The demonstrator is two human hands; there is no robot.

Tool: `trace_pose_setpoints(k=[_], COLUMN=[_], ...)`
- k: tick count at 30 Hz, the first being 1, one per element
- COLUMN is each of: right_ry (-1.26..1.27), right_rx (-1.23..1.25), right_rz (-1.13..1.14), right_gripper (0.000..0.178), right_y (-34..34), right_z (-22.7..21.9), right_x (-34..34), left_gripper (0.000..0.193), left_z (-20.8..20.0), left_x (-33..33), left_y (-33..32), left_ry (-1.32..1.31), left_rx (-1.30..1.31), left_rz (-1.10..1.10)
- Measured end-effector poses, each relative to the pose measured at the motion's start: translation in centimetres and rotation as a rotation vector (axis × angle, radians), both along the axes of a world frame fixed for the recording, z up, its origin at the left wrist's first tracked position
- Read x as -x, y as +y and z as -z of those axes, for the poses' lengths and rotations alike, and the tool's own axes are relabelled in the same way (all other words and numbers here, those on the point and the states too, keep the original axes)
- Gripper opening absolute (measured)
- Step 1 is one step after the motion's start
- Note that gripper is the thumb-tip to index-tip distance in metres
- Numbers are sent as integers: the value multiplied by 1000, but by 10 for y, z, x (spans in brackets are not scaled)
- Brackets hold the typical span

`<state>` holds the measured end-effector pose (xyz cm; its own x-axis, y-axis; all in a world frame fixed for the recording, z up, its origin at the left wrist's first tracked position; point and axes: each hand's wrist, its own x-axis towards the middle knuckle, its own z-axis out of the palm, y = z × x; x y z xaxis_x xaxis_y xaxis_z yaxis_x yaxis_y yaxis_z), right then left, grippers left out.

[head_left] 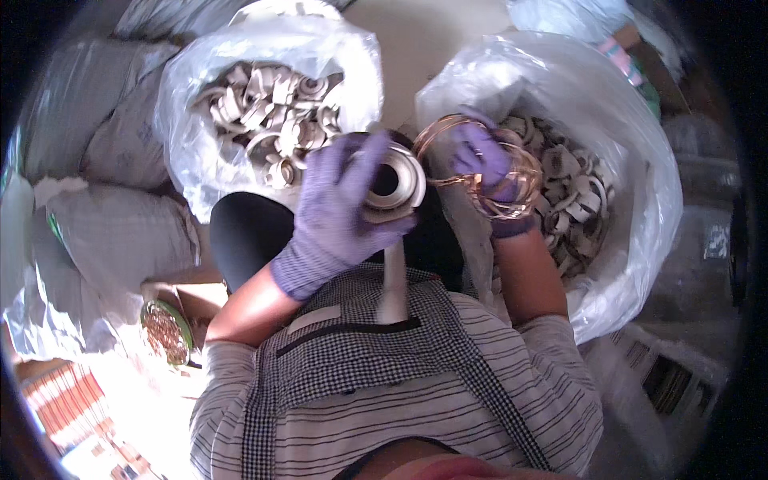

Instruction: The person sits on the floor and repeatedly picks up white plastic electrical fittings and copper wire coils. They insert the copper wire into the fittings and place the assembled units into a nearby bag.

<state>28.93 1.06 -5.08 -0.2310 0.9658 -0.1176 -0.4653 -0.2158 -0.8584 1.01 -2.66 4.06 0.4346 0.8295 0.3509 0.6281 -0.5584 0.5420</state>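
Note:
My left hand (pixel 330 206), in a purple knit glove, is closed around a round white hollow piece (pixel 410 182) with a dark hole in its middle. It is held in front of my chest. A pale strip (pixel 393 288) shows below it, over my apron; whether it joins the piece I cannot tell. My right hand (pixel 486 164), gloved alike, is closed on a loose bundle of copper wire (pixel 524 186) with several loops. A strand of wire reaches toward the white piece; where it ends is hard to make out.
Two bags lined with clear plastic, one at the left (pixel 188 120) and one at the right (pixel 644 240), hold many whitish ring-like pieces. Grey sacks (pixel 120 232) are piled at the far left. A green-rimmed round container (pixel 166 332) stands lower left. Pale floor (pixel 424 40) lies between the bags.

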Motion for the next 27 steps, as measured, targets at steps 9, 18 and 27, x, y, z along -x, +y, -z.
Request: trace_pose_setpoints(k=[9,18,27], right_ry=[226,144,127], right_rx=[-348,-54,-88], right_rz=[48,207,56], right_gripper=[32,31,30], right_y=[1,-17,-27], right_z=[-59,-49,-86], right_x=[8,44,49], left_gripper=[104,19,28], left_z=[43,17,35], left_x=[-4,-12,-3], left_y=[15,28,15], left_ry=[-71,-832,-1180], left_rx=[39,383,755], left_rz=[97,299,313])
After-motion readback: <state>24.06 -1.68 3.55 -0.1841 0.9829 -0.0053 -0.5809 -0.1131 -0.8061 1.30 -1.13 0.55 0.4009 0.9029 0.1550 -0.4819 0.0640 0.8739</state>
